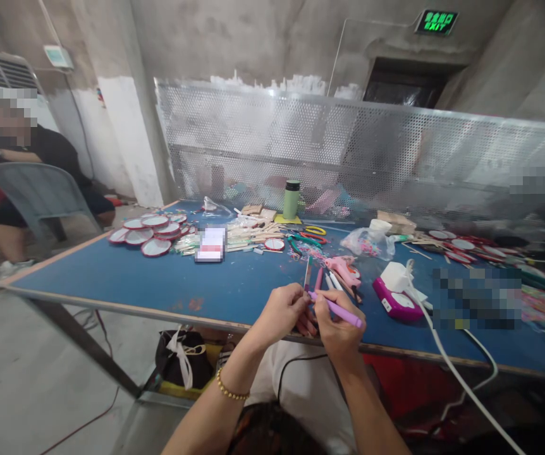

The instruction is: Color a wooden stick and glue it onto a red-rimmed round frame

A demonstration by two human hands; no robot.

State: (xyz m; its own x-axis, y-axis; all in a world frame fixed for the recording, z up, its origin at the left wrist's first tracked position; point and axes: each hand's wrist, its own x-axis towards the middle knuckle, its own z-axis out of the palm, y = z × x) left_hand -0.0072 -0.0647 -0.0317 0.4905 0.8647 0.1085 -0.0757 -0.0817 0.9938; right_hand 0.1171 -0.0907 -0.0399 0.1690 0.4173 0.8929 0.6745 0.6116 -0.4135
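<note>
Near the front edge of the blue table my two hands meet. My right hand (340, 325) grips a purple pen (343, 313), its tip pointing left toward the other hand. My left hand (287, 311), with a gold bead bracelet on the wrist, pinches a thin stick (307, 275) that stands up from the fingers. What the pen tip touches is too small to tell. Just beyond lie several pens, among them a pink one (318, 279), and a pink glue gun (343, 270).
A magenta power strip (396, 302) with a white cable sits right of my hands. Round red-rimmed discs (155, 246) pile up at the left, near a phone (211, 244). A green bottle (291, 201) stands at the back. A person (54, 148) sits far left.
</note>
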